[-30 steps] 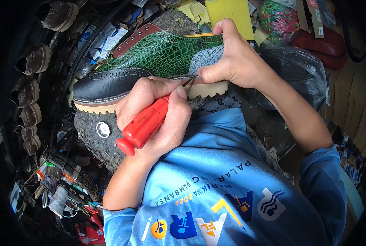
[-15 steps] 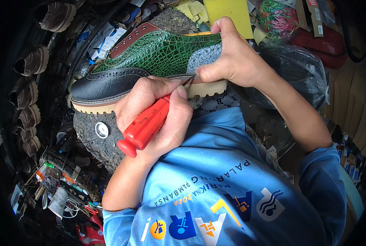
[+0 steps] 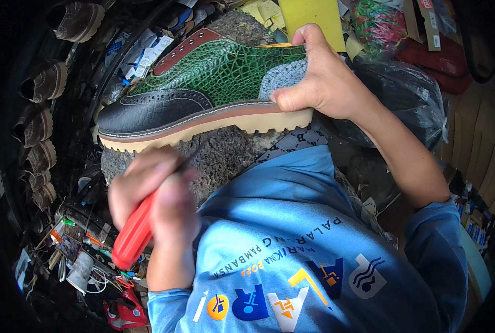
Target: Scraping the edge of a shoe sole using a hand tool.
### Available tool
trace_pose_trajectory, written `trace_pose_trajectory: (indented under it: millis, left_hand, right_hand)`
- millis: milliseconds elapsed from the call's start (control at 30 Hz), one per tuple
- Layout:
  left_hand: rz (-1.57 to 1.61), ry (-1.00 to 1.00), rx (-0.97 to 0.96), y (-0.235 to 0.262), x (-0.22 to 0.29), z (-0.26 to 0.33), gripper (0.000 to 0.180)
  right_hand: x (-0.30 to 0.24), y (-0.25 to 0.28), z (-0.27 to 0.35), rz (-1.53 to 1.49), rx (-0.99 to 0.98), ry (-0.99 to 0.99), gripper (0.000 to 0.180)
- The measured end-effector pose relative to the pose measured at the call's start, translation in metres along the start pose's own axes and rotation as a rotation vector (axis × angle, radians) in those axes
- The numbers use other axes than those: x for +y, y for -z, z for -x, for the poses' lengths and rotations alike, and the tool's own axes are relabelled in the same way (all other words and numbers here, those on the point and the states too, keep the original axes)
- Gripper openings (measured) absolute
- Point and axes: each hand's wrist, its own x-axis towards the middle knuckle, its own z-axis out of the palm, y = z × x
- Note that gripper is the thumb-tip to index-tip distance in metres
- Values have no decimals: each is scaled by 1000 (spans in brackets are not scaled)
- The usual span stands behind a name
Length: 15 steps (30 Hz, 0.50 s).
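A lace-up shoe [image 3: 203, 91] with a black toe cap, green scaly sides, a grey heel patch and a thick cream sole lies across a rough grey stone [image 3: 217, 155], toe to the left. My right hand [image 3: 328, 80] clasps its heel end, thumb on the lower edge by the grey patch and fingers over the top rim. Below the toe, apart from the sole, my left hand [image 3: 153, 191], smeared by motion, is closed around an awl [image 3: 139, 230] with a red handle. The awl's dark, thin tip points up and right, free of the shoe.
Brown shoes [image 3: 42, 80] stand in a column along the left side. Lower left lies clutter with a white cup [image 3: 80, 272] and cables. A clear plastic bag [image 3: 397, 100] and a dark red pouch [image 3: 436, 64] are at the right. A yellow sheet [image 3: 311, 22] lies behind the shoe.
My left hand has pulled the awl away from the seam above the sole, moving down and to the left. My right hand and the shoe have shifted only slightly.
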Motion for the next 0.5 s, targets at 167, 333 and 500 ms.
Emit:
trace_pose_trajectory:
  millis: [167, 333, 500]
  left_hand:
    - [61, -33, 444, 82, -2, 31, 9]
    - [-205, 384, 603, 114, -43, 60, 4]
    - [-353, 397, 537, 115, -62, 74, 4]
  right_hand:
    - [8, 2, 2, 63, 58, 25, 88]
    - [4, 2, 6, 13, 13, 14, 74]
    - [-7, -1, 6, -78, -12, -56, 73]
